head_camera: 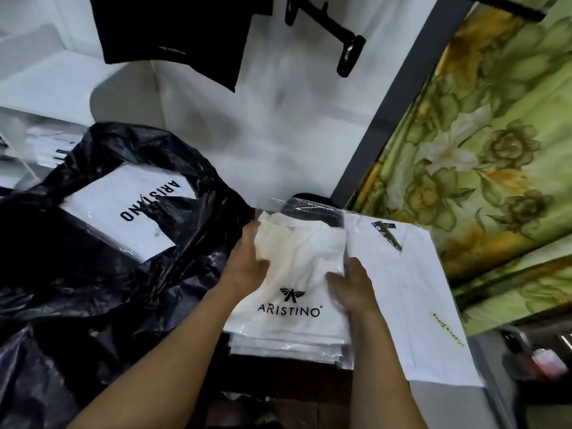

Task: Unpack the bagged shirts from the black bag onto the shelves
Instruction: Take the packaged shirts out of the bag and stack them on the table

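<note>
L hand lies flat, fingers straight, along the L edge of the top bagged shirt. R hand rests on its R edge, blurred, so can't tell the grip. Shirt sits on a stack just R of the black bag, w/ another bagged shirt inside it.
</note>
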